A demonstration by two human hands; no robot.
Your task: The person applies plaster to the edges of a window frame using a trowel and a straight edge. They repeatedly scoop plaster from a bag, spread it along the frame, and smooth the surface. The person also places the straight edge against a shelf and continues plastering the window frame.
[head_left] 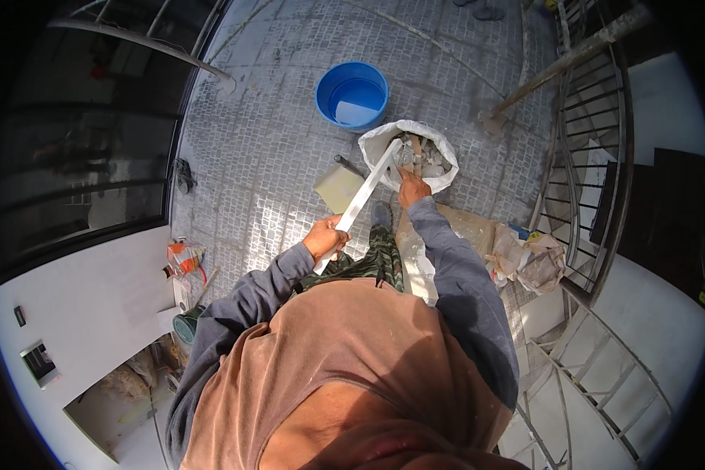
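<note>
My left hand (325,236) grips a long white strip (360,200), which slants up from near my body to the mouth of a white sack (380,142). At the sack's near side, just right of the strip, my right hand (413,188) has its fingers curled; what they hold, if anything, I cannot make out. Broken grey and tan rubble (433,163) fills the sack. A pale yellow flat piece (329,189) with a dark bar lies left of the strip on the paving.
A blue bucket (339,81) stands beyond the sack. Scaffold poles (533,82) and metal railings (581,172) line the right, beside crumpled paper bags (536,266). A cardboard sheet (466,223) lies right of my legs. A dark glass front (94,157) and orange bag (184,256) are left.
</note>
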